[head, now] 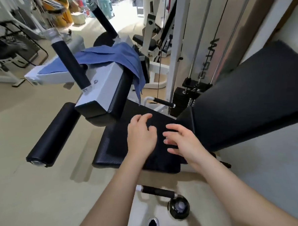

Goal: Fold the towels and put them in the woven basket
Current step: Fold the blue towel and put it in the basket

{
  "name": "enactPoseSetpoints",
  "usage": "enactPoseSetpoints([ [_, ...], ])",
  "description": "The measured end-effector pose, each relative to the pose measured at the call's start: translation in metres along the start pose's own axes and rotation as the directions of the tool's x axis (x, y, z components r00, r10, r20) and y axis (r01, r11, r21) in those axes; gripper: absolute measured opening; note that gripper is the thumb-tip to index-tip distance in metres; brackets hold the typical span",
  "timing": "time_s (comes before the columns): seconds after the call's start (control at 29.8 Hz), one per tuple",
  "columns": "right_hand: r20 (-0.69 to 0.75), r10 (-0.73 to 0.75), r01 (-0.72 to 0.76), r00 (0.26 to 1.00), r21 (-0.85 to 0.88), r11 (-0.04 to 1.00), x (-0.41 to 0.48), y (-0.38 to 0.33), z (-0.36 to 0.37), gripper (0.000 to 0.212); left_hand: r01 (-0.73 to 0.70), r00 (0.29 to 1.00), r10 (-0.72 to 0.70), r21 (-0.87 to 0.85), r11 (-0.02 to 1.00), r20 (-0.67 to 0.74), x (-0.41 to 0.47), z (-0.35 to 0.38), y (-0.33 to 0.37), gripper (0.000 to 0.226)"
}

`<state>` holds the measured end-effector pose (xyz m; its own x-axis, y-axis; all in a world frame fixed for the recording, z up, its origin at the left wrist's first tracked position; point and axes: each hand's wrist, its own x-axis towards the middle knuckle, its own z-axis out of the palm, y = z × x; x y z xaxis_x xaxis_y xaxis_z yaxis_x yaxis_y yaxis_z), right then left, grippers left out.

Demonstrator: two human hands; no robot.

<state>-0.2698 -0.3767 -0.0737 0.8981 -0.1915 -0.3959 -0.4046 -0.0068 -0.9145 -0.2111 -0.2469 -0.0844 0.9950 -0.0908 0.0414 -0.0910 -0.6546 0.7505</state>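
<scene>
Black roller pad [50, 134]: well off to the left of my left hand [141, 136], lying at a slant, apart from it.
Blue towel [117, 59]: far beyond my left hand, draped unfolded over the grey machine arm [99, 91], one corner hanging down on the near side.
Left hand: palm down on the black cloth [158, 157], fingers loosely bent and a little apart, pinching nothing.
Black cloth: directly under both hands, lying flat on the seat pad [101, 150]. It is dark on dark, so I cannot tell its edges for sure.
Right hand [183, 142]: just beside the left, fingers spread and pointing toward it, holding nothing. I cannot tell whether it touches the cloth.
Weight stack [182, 100]: beyond my right hand, apart from it.
Backrest [248, 98]: to the right of my right hand, slanting upward.
</scene>
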Motion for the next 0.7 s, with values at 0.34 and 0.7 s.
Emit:
enactPoseSetpoints([
  [0.34,-0.046,-0.172,0.149,0.984,-0.309,0.939,0.162,-0.086,0.051,0.058,0.142,0.985,-0.148,0.07,0.987,0.092,0.182,0.035,-0.005,0.047],
  [0.7,-0.02,-0.394,0.301,0.919,-0.61,0.733,0.198,-0.064,0.038,0.03,-0.08,0.934,0.105,-0.088,0.993,0.34,0.086,0.038,-0.019,0.034],
])
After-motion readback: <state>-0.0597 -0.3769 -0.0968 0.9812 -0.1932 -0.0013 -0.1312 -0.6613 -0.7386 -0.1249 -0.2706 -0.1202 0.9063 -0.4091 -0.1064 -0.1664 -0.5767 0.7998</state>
